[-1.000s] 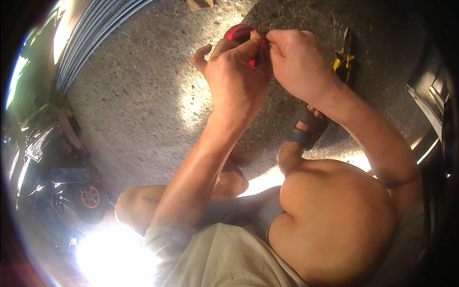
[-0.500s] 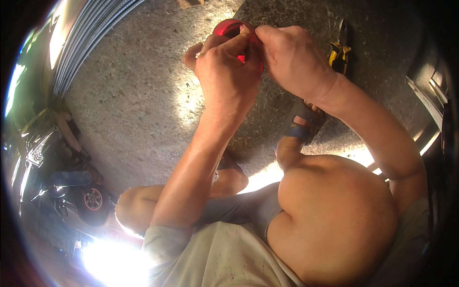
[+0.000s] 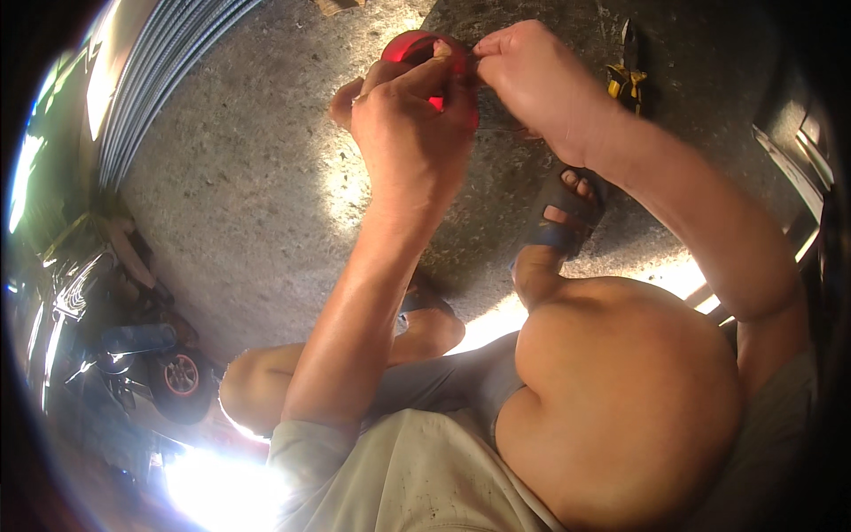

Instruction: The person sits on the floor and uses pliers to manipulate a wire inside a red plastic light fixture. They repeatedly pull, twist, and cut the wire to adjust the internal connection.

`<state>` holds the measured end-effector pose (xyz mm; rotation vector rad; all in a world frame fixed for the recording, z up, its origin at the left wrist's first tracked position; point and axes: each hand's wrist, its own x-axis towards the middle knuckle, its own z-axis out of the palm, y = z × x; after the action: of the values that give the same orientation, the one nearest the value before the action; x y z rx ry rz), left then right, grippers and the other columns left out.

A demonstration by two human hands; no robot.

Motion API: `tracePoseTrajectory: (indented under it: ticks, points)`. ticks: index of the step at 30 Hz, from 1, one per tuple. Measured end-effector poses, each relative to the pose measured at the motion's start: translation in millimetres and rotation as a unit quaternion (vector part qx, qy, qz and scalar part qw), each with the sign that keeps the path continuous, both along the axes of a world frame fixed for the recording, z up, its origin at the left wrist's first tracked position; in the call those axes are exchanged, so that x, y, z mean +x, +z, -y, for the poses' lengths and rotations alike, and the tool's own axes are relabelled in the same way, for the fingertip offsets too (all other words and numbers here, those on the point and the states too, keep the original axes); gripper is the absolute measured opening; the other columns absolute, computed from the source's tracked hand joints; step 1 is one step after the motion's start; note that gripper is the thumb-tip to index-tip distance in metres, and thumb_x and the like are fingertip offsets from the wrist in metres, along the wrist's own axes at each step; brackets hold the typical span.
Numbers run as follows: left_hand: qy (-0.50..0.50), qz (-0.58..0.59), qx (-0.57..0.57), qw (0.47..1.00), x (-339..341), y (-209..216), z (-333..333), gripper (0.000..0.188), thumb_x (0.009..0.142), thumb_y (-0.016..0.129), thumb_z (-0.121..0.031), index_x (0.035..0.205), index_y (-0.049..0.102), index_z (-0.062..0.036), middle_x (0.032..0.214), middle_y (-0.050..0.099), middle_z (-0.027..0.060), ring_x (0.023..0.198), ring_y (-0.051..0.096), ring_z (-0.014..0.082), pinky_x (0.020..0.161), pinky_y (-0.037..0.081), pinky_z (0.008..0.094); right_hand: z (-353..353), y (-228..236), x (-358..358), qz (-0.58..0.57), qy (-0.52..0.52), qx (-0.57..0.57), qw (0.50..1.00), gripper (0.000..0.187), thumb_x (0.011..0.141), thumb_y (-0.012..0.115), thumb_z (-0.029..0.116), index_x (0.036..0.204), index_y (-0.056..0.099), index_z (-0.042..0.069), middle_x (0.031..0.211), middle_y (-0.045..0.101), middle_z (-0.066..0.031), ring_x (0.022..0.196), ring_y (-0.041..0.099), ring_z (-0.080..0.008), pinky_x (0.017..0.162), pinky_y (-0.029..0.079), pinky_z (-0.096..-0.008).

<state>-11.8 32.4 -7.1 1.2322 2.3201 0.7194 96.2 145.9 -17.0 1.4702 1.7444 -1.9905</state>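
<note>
While the red round thing [image 3: 404,41] is being gripped in the left hand [image 3: 409,124], the right hand [image 3: 550,84] is being held just beside it, and whether anything is being pinched between its bunched fingertips cannot be told. Control is probably being served best if the left grip is being made firm and only the right fingers are being worked. Both hands are being held backs up, the right forearm [image 3: 709,222] being slanted in. Right of the grip, yellow-and-black pliers [image 3: 628,78] are being supported by the concrete floor [image 3: 248,160].
</note>
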Motion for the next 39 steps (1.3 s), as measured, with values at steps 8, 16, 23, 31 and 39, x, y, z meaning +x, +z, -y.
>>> tracePoseTrajectory:
  ticks: [8,16,23,31,39]
  points:
    - [0.007,0.033,0.020,0.999,-2,-10,4,0.015,0.097,0.073,-0.020,0.102,0.085,-0.0120,0.080,0.077,0.0100,0.088,0.071,0.0283,0.101,0.038,0.0420,12,-2,9,-0.058,0.260,0.414,0.870,0.016,0.091,0.064,0.009,0.099,0.075,0.001,0.088,0.074,-0.0266,0.089,0.075,-0.0439,0.081,0.062,-0.0512]
    - [0.021,0.038,0.026,0.999,0,-4,4,0.014,0.095,0.074,-0.017,0.101,0.084,-0.0107,0.081,0.077,0.0130,0.087,0.071,0.0304,0.092,0.047,0.0429,3,2,-4,-0.010,-0.010,-0.003,1.000,0.014,0.092,0.054,0.004,0.080,0.061,0.006,0.062,0.056,-0.0078,0.055,0.054,-0.0247,0.050,0.041,-0.0406]
    - [0.028,0.060,0.026,0.997,-1,-1,3,0.015,0.096,0.072,-0.018,0.097,0.084,-0.0101,0.079,0.077,0.0125,0.086,0.071,0.0308,0.092,0.046,0.0423,-2,11,-8,0.021,-0.116,-0.214,0.970,0.015,0.094,0.054,0.004,0.080,0.059,0.007,0.058,0.050,-0.0041,0.050,0.050,-0.0192,0.045,0.035,-0.0369]
    - [0.028,0.049,0.025,0.998,0,-7,2,0.018,0.096,0.071,-0.020,0.103,0.085,-0.0116,0.079,0.077,0.0114,0.087,0.071,0.0284,0.102,0.037,0.0442,13,-15,15,-0.099,0.214,0.388,0.891,0.013,0.092,0.066,0.011,0.095,0.070,-0.001,0.085,0.073,-0.0265,0.086,0.074,-0.0444,0.076,0.061,-0.0523]
    - [0.045,0.069,-0.045,0.996,-3,7,1,0.026,0.093,0.079,-0.014,0.119,0.083,-0.0141,0.099,0.081,0.0101,0.092,0.075,0.0180,0.088,0.058,0.0345,18,-11,6,-0.069,0.077,0.247,0.963,0.017,0.095,0.059,0.009,0.096,0.070,-0.003,0.088,0.076,-0.0232,0.085,0.077,-0.0372,0.078,0.059,-0.0481]
